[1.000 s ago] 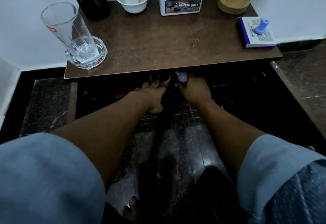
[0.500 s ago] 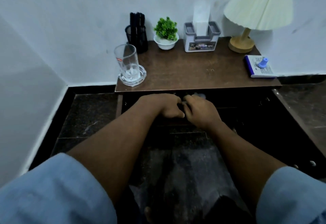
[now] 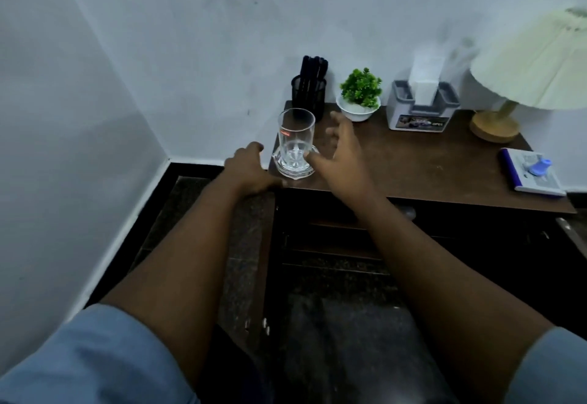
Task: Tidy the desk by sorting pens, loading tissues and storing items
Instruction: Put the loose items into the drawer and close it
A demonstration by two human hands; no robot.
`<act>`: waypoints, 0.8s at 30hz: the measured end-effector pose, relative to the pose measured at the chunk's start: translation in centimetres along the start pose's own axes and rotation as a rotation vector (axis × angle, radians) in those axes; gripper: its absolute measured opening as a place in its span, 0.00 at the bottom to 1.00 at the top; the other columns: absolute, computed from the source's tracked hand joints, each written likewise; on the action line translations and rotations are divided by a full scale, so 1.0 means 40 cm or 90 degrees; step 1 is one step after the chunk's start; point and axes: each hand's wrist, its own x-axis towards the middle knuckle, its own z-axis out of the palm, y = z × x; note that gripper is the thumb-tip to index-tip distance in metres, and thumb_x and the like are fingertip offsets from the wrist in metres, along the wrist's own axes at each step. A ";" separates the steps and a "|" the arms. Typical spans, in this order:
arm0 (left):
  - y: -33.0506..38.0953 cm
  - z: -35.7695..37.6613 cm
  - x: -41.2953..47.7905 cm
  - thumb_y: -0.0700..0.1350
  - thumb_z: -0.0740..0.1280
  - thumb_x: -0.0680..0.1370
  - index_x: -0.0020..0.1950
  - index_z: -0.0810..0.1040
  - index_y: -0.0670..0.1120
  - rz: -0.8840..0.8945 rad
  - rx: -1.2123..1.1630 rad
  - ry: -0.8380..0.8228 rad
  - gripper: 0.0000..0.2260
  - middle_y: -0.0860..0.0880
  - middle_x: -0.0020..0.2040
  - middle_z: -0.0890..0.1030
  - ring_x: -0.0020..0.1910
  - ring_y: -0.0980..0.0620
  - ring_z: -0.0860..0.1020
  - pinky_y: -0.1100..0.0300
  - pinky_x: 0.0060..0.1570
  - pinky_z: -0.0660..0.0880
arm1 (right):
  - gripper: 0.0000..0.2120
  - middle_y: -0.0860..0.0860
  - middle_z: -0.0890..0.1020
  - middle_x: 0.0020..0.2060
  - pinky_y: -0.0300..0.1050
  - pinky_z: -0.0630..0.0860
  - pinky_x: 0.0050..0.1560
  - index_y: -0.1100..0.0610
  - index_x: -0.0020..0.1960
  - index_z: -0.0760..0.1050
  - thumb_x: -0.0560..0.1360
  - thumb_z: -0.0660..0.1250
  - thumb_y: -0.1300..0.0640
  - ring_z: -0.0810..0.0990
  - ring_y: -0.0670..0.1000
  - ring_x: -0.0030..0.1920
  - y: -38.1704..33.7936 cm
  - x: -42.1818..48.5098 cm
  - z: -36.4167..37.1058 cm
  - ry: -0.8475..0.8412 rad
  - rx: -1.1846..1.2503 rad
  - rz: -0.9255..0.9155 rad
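Step in hand, by judgement: storing items, the glass [image 3: 296, 140] next. It stands upright in its dish [image 3: 293, 172] at the left front corner of the bench [image 3: 413, 165], long axis vertical, mouth up. Your right hand [image 3: 341, 152] is spread and released just right of it. Your left hand [image 3: 249, 170], loosely curled, grasps nothing at the bench edge. Next: close round the glass and lift straight.

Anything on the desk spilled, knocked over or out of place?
Nothing spilled or toppled. The drinking glass stands upright in its glass dish near the front-left corner of the desk, the open right hand close beside it. The blue-edged pad lies right at the desk's right edge.
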 end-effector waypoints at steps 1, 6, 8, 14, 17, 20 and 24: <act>-0.003 0.014 0.007 0.57 0.82 0.68 0.82 0.61 0.45 0.028 -0.022 0.009 0.50 0.39 0.79 0.66 0.77 0.38 0.67 0.47 0.75 0.67 | 0.43 0.52 0.72 0.68 0.48 0.72 0.67 0.51 0.80 0.57 0.72 0.77 0.55 0.72 0.49 0.69 -0.001 0.014 0.018 -0.008 0.037 0.024; 0.015 0.063 0.046 0.52 0.83 0.64 0.69 0.76 0.47 0.182 -0.157 0.092 0.37 0.46 0.65 0.82 0.63 0.43 0.81 0.50 0.64 0.77 | 0.53 0.56 0.65 0.77 0.46 0.72 0.71 0.51 0.82 0.48 0.70 0.80 0.61 0.69 0.52 0.74 0.021 0.059 0.076 -0.061 0.145 0.084; 0.018 0.076 0.067 0.51 0.83 0.64 0.70 0.75 0.49 0.193 -0.203 0.070 0.37 0.48 0.64 0.82 0.62 0.47 0.81 0.47 0.63 0.78 | 0.51 0.54 0.68 0.75 0.35 0.77 0.61 0.53 0.82 0.50 0.70 0.79 0.65 0.75 0.48 0.67 0.039 0.067 0.096 -0.074 0.177 0.082; 0.017 0.127 0.109 0.39 0.77 0.64 0.74 0.71 0.46 0.157 -0.294 0.048 0.38 0.46 0.64 0.81 0.62 0.47 0.81 0.45 0.65 0.78 | 0.31 0.49 0.83 0.55 0.41 0.80 0.52 0.53 0.67 0.71 0.68 0.78 0.63 0.83 0.42 0.53 0.074 0.077 0.138 -0.038 0.123 0.080; 0.031 0.149 0.117 0.41 0.73 0.66 0.72 0.72 0.44 0.135 -0.311 0.102 0.33 0.45 0.62 0.82 0.62 0.46 0.81 0.47 0.64 0.78 | 0.27 0.48 0.84 0.54 0.51 0.81 0.56 0.51 0.64 0.72 0.68 0.78 0.60 0.83 0.46 0.53 0.075 0.083 0.142 -0.024 0.109 0.093; 0.051 0.163 0.097 0.47 0.74 0.72 0.74 0.68 0.46 0.109 -0.287 0.189 0.32 0.46 0.60 0.80 0.57 0.46 0.81 0.51 0.56 0.79 | 0.28 0.50 0.83 0.57 0.56 0.80 0.60 0.53 0.66 0.71 0.69 0.77 0.63 0.83 0.49 0.57 0.072 0.075 0.135 -0.031 0.138 0.085; 0.099 0.133 0.078 0.54 0.77 0.69 0.75 0.68 0.42 0.165 -0.247 0.183 0.39 0.43 0.63 0.79 0.61 0.45 0.80 0.47 0.59 0.80 | 0.31 0.52 0.83 0.59 0.49 0.81 0.58 0.57 0.68 0.68 0.69 0.78 0.65 0.84 0.47 0.57 0.049 0.042 0.072 0.016 0.217 0.069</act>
